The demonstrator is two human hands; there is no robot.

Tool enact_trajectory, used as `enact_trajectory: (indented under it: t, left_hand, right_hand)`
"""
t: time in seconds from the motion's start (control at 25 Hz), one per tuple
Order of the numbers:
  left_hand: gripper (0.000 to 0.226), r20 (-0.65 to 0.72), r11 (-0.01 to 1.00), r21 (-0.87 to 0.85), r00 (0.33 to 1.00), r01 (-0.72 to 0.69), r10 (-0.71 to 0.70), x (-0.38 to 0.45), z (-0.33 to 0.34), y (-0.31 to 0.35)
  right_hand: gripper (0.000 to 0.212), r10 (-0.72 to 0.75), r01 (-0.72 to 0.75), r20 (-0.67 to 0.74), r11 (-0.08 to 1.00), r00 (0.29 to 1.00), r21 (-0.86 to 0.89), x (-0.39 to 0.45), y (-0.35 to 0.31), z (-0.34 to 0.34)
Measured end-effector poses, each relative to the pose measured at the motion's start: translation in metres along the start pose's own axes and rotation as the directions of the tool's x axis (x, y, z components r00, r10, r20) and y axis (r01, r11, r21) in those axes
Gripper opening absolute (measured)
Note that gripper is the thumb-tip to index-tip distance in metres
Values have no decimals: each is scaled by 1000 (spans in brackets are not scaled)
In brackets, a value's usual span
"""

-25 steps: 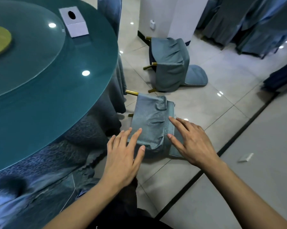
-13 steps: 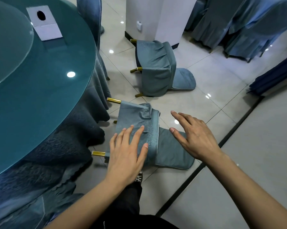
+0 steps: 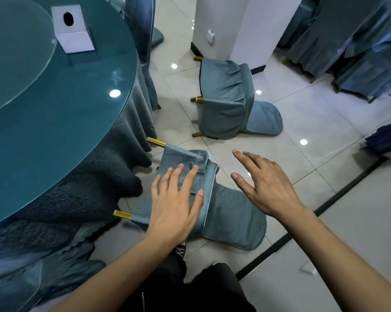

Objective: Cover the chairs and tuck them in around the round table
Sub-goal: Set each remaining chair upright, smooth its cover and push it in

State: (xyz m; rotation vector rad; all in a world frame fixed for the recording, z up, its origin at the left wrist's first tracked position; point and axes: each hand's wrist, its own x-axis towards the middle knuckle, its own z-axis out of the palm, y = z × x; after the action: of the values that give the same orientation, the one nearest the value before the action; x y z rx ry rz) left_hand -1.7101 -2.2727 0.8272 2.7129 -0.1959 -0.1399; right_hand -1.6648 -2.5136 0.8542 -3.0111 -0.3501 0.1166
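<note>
- Two chairs lie tipped over on the floor: the near chair (image 3: 223, 212) straight under both hands, the far chair (image 3: 226, 102) out at about one o'clock from it, by the white pillar (image 3: 232, 30).
- Both wear grey-blue fabric covers with a soft, slightly rumpled weave, a gathered skirt and pale piping along the edges; their rounded backs lie flat on the tiles.
- Gold metal legs poke out toward the table: two show on the near chair, three on the far one.
- A third covered chair (image 3: 142, 25) stands upright at twelve o'clock, tucked against the table edge.
- The left hand (image 3: 174, 208) lies over the near chair's skirt with fingers (image 3: 185, 179) straight and spread; whether it presses the cloth I cannot tell.
- The right hand (image 3: 266, 188) hovers above the chair back, fingers apart and straight, holding nothing.
- The round surface (image 3: 61, 113) at nine o'clock is teal glass over a dark pleated tablecloth (image 3: 81, 188), with one frosted glass turntable (image 3: 14, 64).
- One white tissue box (image 3: 71, 30) sits on it, with a black oval hole on top; no lettering shows.
- The floor (image 3: 302, 122) is glossy pale tile.
</note>
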Motion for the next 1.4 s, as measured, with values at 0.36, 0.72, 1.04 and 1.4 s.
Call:
enact_trajectory:
  t: [0.36,0.72,1.04,1.4]
  left_hand:
    - [60,-142,953,-17,943,302,-301,-9,18,44]
    - [57,-210,878,-72,853,474,-478,-22,35,47]
    - [58,-181,903,-116,885,414,-429,-14,28,38]
    - [59,-217,820,-237,794,521,-567,-21,28,10]
  right_hand:
    - [60,-279,277,72,960,958,28,41,37,3]
    - [60,-468,468,99,883,878,30,80,19,8]
    - [61,-456,465,123,883,881,-59,94,2,-5]
    - [60,-576,602,195,789,794,-120,119,-50,-2]
